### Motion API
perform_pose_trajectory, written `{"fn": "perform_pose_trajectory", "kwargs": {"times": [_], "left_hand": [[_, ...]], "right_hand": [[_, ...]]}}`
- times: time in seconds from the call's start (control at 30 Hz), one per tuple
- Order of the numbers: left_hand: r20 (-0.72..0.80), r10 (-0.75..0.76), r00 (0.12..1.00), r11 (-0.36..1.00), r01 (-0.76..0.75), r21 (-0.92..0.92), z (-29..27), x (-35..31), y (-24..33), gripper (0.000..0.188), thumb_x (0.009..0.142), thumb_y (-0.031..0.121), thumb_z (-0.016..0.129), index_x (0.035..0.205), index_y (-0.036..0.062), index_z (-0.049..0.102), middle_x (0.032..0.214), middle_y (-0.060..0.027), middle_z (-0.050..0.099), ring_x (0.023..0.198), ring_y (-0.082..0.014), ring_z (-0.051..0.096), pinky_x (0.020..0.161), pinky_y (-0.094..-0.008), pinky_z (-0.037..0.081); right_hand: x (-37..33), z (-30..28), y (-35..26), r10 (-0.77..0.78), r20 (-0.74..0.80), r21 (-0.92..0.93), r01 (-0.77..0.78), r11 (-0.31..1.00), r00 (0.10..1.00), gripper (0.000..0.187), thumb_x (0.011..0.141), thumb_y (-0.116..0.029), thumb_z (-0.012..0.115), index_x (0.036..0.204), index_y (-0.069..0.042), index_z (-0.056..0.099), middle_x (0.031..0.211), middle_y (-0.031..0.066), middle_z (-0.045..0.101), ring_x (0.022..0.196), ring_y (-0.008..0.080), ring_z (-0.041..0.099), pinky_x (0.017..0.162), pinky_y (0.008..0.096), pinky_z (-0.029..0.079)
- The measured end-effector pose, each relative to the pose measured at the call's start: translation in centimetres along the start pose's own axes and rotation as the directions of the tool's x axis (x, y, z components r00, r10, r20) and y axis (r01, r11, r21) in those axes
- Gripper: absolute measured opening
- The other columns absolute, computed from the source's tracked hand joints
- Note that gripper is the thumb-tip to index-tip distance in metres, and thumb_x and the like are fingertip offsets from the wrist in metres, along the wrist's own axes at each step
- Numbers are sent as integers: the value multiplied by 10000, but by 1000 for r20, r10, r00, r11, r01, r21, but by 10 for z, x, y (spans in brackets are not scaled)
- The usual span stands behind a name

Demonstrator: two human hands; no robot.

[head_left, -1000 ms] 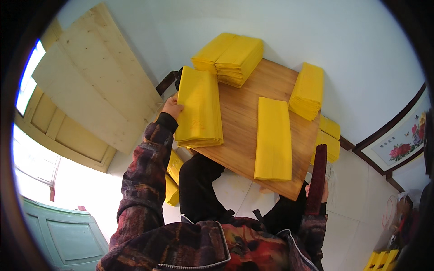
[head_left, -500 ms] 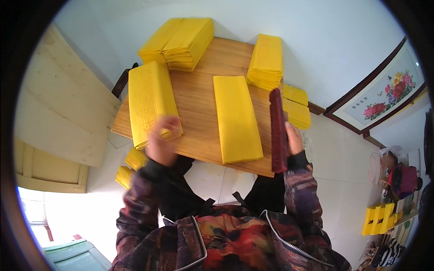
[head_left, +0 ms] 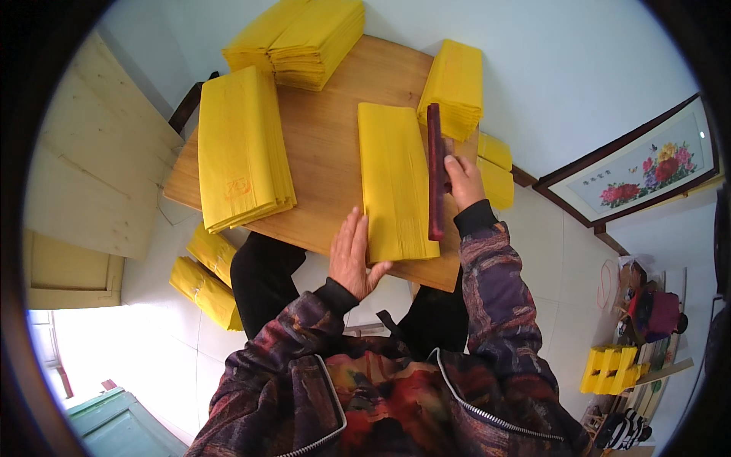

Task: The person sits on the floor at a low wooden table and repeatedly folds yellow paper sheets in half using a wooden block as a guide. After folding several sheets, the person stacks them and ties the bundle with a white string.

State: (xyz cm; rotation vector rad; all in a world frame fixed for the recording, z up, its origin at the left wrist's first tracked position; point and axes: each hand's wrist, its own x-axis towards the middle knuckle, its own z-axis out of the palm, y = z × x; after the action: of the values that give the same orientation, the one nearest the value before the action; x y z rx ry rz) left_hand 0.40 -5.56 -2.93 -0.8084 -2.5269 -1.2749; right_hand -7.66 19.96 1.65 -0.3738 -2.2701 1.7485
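Note:
A long bundle of yellow folded paper (head_left: pixel 390 183) lies lengthwise on the wooden table (head_left: pixel 324 129) in front of me. My left hand (head_left: pixel 354 255) rests at its near left corner, fingers stretched out along the edge and thumb at the near end. In my right hand (head_left: pixel 463 183) is a long dark red block (head_left: pixel 435 171), gripped from its right side and held on edge along the bundle's right side. Whether the block touches the paper I cannot tell. A thicker stack of yellow paper (head_left: pixel 240 145) with a faint red mark stands to the left.
More yellow stacks sit at the far left (head_left: pixel 304 42) and far right (head_left: pixel 453 87) of the table. Yellow bundles lie on the floor beside my left leg (head_left: pixel 202 286) and beyond the right edge (head_left: pixel 495 171). A framed flower picture (head_left: pixel 640 167) leans on the right wall.
My left hand has come from the left stack to the near left corner of the middle bundle. My right hand has brought the dark red block leftward, against or over the bundle's right side.

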Motion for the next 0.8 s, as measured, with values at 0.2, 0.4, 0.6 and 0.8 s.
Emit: {"fn": "perform_pose_trajectory", "kwargs": {"times": [0.2, 0.4, 0.6, 0.8], "left_hand": [[86, -18, 996, 999, 14, 44, 4, 31, -6, 696, 863, 419, 509, 1331, -46, 288, 1429, -202, 231, 1307, -356, 251, 1054, -410, 249], [139, -15, 990, 997, 3, 82, 7, 30, -3, 710, 875, 488, 456, 1321, -45, 313, 1417, -211, 245, 1302, -378, 253, 1060, -418, 243], [164, -36, 986, 982, 4, 189, 6, 32, 2, 700, 819, 481, 538, 1315, 19, 364, 1430, -147, 252, 1323, -335, 224, 1045, -433, 260], [171, -62, 983, 985, 32, 172, 4, 33, 5, 691, 813, 501, 534, 1302, 36, 389, 1424, -150, 260, 1316, -341, 233, 1027, -462, 273]], "right_hand": [[-13, 8, 31, 128, 25, 458, -125, 880, 992, 297, 912, -284, 498, 959, -1, 575, 899, 36, 582, 789, 115, 527, 714, 255, 425], [-19, 18, 27, 113, 75, 521, -136, 843, 991, 295, 916, -255, 500, 1004, 19, 563, 956, 56, 587, 838, 128, 537, 766, 258, 424], [-20, 23, 18, 91, 45, 497, -101, 862, 995, 299, 914, -252, 503, 1004, 28, 557, 949, 52, 583, 834, 122, 534, 753, 258, 428], [-14, 16, -23, 9, 42, -175, -2, 985, 999, 293, 868, -288, 545, 917, 0, 545, 802, 106, 613, 716, 226, 586, 636, 359, 454]]}}
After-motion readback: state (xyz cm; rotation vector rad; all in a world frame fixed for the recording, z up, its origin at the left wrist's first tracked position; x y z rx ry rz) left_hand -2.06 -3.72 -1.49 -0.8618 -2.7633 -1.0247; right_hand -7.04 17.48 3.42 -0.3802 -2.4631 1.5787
